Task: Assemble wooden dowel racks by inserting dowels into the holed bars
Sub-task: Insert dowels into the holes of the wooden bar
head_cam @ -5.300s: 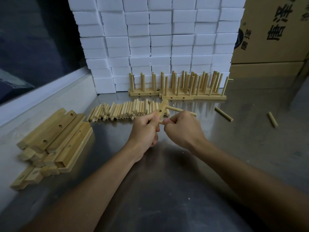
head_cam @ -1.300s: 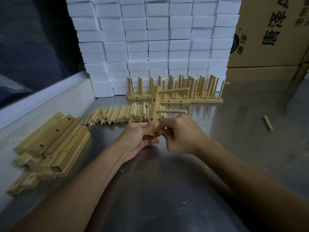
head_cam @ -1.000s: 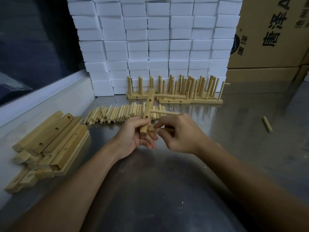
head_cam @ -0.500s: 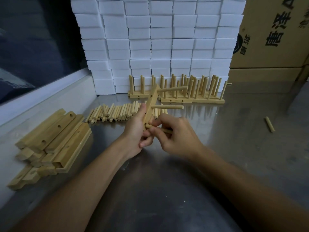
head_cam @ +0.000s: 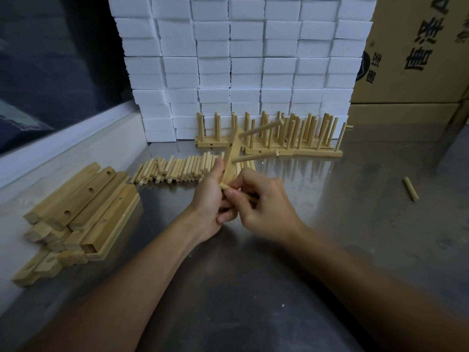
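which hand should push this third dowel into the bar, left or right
Right. The right hand already pinches the third dowel at the lower end of the holed bar, while the left hand grips that bar and steadies it, so it isn't free.

Dim, soft light falls from above and behind, brightening the white foam blocks (head_cam: 243, 59) while the steel surface (head_cam: 355, 199) gives dull reflections, the near forearms blur, and wide-angle distortion bows the frame's edges.
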